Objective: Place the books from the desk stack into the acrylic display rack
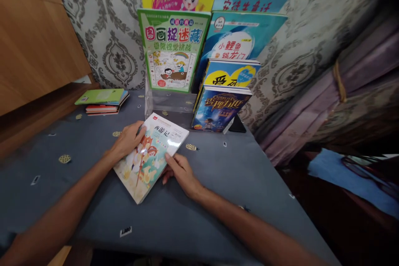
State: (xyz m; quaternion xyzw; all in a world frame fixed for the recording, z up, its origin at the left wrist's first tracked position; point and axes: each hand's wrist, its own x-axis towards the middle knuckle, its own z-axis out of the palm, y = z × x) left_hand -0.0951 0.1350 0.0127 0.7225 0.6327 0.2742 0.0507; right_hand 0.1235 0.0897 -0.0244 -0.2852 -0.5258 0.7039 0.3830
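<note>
A big table (218, 183) with a grey-blue cloth fills most of the view. At its back stands a clear plastic book stand (165, 102), and it holds picture books in steps: a green book (172, 50) on the left, a blue fish book (237, 37) on the right, and lower down a book with a yellow heart (230, 73) and a dark blue book (218, 108). A small pile of books (102, 102) lies far off to the left. A storybook (151, 156) lies flat on the cloth just in front of the stand. The left hand (128, 140) rests on its left edge with fingers curled over it. The right hand (180, 170) grips its right edge, thumb on the cover.
</note>
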